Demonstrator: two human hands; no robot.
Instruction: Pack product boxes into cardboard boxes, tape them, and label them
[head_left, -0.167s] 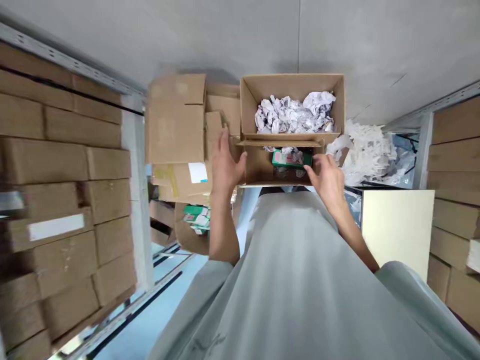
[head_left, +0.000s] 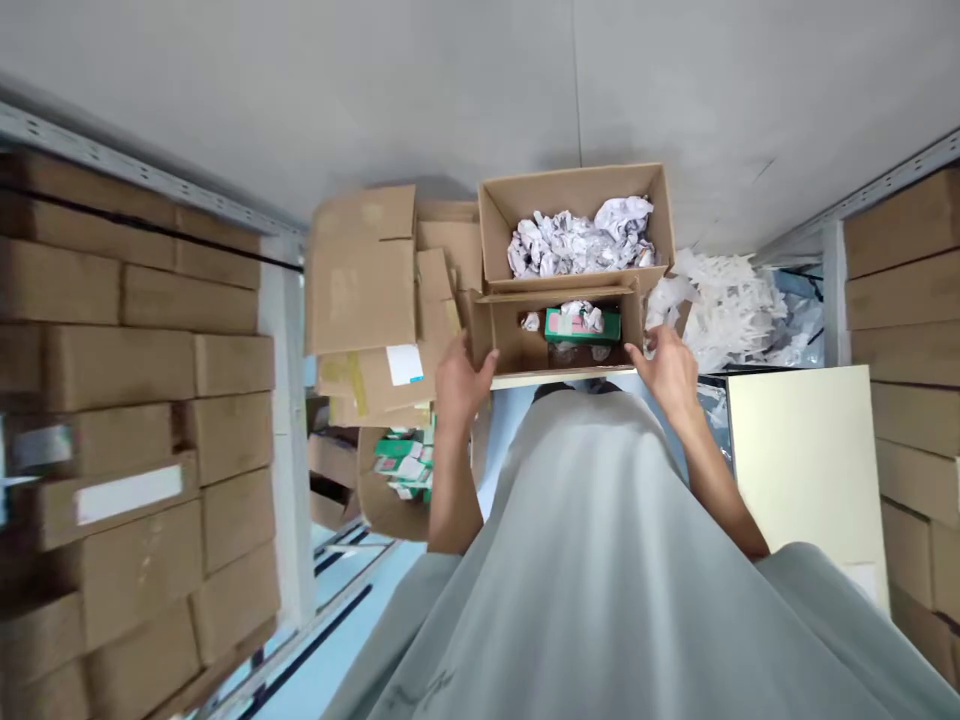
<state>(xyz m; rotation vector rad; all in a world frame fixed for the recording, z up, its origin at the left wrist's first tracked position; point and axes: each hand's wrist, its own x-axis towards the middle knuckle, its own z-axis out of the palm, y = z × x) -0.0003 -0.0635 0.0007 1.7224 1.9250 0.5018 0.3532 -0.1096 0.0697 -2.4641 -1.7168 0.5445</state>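
Note:
A small open cardboard box (head_left: 517, 340) stands close in front of me. Inside it lies a green and pink carton (head_left: 559, 326) with crumpled white paper (head_left: 583, 315) on top and smaller scraps around it. My left hand (head_left: 459, 385) grips the box's left side, thumb at the near corner and fingers along the outer wall, partly hidden. On the right side my right hand (head_left: 667, 370) holds the wall near the front corner, thumb and fingers bent around it. Directly behind is a larger open cardboard box (head_left: 499, 225) filled with crumpled white paper (head_left: 585, 240).
Flattened cardboard (head_left: 361, 290) leans at the left, above a box with green cartons (head_left: 401, 465). White packing material (head_left: 731, 310) is heaped at the right, behind a cream panel (head_left: 806, 470). Shelves of stacked cardboard boxes (head_left: 142, 430) line both sides; a grey wall (head_left: 450, 90) stands behind.
My right hand has left the green carton and moved to the small box's right wall. My left hand has come lower onto its left side. The white paper now sits on the carton.

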